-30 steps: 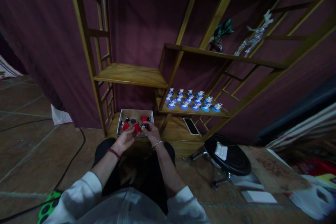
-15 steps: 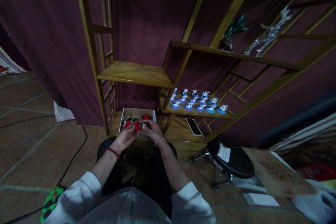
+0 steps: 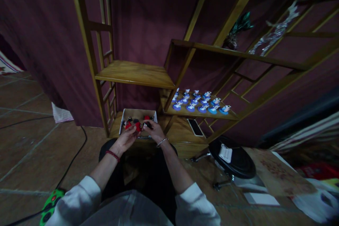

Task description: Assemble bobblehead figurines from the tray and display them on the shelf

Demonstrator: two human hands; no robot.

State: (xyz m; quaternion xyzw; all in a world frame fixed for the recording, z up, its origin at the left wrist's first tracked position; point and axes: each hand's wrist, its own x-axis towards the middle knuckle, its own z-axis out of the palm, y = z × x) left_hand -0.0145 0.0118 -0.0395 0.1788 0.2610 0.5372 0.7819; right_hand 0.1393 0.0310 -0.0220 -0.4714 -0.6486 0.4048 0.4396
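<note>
- Left hand (image 3: pixel 127 138) and right hand (image 3: pixel 155 132) are brought close together at the near side of an open box (image 3: pixel 140 112), with a small red and black figure (image 3: pixel 138 126) held between them.
- The red part is cradled by the left hand, while the dark end appears to be pinched between the right thumb and fingers; whether one piece or two is held cannot be told.
- For good control, the red part is best supported firmly on the left and only lightly pressed on the right, so that small details are not strained.
- The figure is sensibly held low at the box, where a slip would probably be caught beside the other figures (image 3: pixel 128 124).
- Both forearms (image 3: pixel 102 172) are stretched forward and angled inward, the wrists being held near the knees (image 3: pixel 106 147).
- The left palm is turned partly upward; the right hand is brought in from the side.
</note>
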